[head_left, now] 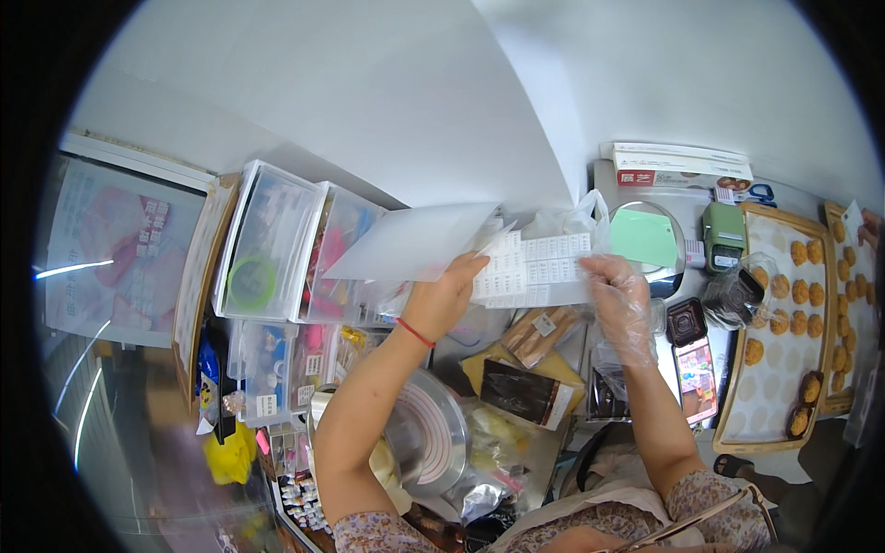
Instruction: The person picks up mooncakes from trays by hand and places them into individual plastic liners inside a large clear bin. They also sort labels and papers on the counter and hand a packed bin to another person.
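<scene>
In both hands I hold a small stack of white sheets of printed labels up above the counter. My left hand, bare with a red cord at the wrist, pinches the left edge. A frosted translucent plastic sheet fans out beyond its fingers. The right edge is gripped by my right hand, which wears a loose clear plastic glove. Behind the sheets a white plastic bag is partly hidden. Below them lie a wrapped brown packet and a dark flat packet.
Translucent drawers stand at left, near a metal bowl. At right are a scale with a green card, a green label printer, a phone and a tray of round baked pieces. Another person's hand shows at far right.
</scene>
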Demonstrator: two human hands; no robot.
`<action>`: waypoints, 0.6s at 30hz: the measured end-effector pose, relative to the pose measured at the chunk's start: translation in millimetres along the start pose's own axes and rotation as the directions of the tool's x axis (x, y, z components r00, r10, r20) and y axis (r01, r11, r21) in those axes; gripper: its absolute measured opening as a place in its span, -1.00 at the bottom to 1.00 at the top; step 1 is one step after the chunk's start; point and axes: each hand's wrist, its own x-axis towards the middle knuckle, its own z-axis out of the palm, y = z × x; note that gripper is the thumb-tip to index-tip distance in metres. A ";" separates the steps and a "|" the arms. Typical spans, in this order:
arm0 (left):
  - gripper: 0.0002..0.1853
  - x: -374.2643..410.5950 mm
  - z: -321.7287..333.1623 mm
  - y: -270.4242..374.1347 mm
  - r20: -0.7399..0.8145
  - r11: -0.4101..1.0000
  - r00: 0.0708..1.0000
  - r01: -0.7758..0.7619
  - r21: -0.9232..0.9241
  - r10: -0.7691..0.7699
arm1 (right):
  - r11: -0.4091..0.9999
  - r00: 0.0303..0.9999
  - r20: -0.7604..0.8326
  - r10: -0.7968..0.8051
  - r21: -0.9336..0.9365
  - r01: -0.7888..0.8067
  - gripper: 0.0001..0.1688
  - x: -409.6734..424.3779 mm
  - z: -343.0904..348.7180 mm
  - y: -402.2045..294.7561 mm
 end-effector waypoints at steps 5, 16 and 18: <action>-0.60 -0.1 13.4 -0.6 0.030 0.989 0.991 -0.130 0.075 0.128 | 0.965 0.978 0.063 0.199 0.160 -0.207 -0.69 3.1 12.2 9.9; -0.56 1.3 15.2 6.7 0.087 0.991 0.991 -0.109 0.081 0.102 | 0.866 0.942 0.042 0.334 0.381 -0.324 -0.74 2.8 7.1 7.7; -0.58 0.7 17.6 8.1 0.060 0.993 0.995 -0.084 0.082 0.079 | 0.883 0.949 0.006 0.314 0.366 -0.294 -0.74 2.0 3.2 4.6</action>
